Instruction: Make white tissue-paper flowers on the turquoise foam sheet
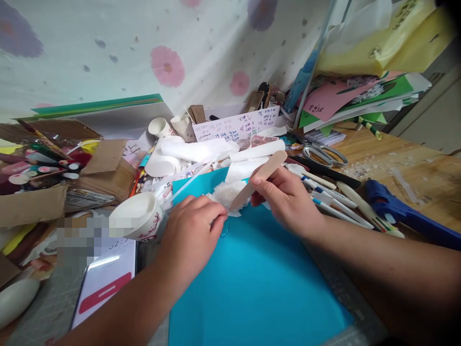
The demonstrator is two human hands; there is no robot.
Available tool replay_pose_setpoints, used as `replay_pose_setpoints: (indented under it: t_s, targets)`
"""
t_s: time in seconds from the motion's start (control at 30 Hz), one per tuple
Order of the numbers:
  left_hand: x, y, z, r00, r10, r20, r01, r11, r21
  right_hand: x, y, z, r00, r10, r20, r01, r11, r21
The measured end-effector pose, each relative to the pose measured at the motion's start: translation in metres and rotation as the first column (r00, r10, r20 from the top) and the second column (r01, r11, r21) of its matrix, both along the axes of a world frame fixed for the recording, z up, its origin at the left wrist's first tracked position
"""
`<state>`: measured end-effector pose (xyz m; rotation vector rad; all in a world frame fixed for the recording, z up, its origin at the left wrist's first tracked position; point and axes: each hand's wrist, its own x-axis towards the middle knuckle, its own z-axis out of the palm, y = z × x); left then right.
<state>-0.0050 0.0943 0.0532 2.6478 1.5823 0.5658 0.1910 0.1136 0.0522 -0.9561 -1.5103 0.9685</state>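
Note:
My right hand [286, 199] grips a flat wooden stick [260, 177], its lower end pressed into a fluffy white wad [226, 193] that lies on a blue paper sheet [259, 278]. My left hand [190, 235] rests on the sheet with its fingertips pinching the near edge of the white wad. A white paper cup [139, 221] lies tipped on its side just left of my left hand.
A phone [104, 283] lies at the lower left. Pens [334, 197], scissors [324, 154] and a blue glue gun [399, 209] lie to the right on the wooden table. Cardboard boxes, paint tubes [43, 168] and paper rolls crowd the back and left.

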Motion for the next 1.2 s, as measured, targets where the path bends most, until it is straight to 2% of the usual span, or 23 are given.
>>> replay_pose_setpoints:
  t_s: [0.23, 0.5, 0.77, 0.93, 1.1, 1.2]
  targets:
    - [-0.002, 0.004, -0.002, 0.999, -0.017, -0.034, 0.015, 0.999, -0.051, -0.005, 0.004, -0.001, 0.995, 0.037, 0.097, -0.038, 0.999, 0.012]
    - [-0.003, 0.004, -0.002, 0.999, -0.013, -0.036, 0.010, 0.998, -0.064, -0.007, 0.008, -0.003, 0.989, 0.050, 0.140, -0.040, 0.996, -0.074]
    - [-0.003, 0.007, -0.003, 1.000, 0.030, -0.010, -0.031, 0.996, -0.082, -0.011, 0.013, 0.008, 0.952, 0.055, 0.302, -0.044, 0.998, -0.044]
    - [0.000, 0.007, 0.001, 0.999, 0.049, -0.014, -0.050, 0.995, -0.085, -0.014, 0.015, 0.017, 0.929, 0.072, 0.362, -0.040, 0.995, -0.096]
    - [-0.002, 0.008, 0.000, 0.998, 0.060, -0.007, -0.060, 0.993, -0.104, -0.015, 0.013, 0.018, 0.954, 0.078, 0.289, -0.023, 0.981, -0.190]
    - [-0.002, 0.009, -0.001, 0.998, 0.069, -0.003, -0.069, 0.992, -0.110, -0.005, 0.010, 0.025, 0.991, -0.015, 0.132, 0.039, 0.982, -0.183]
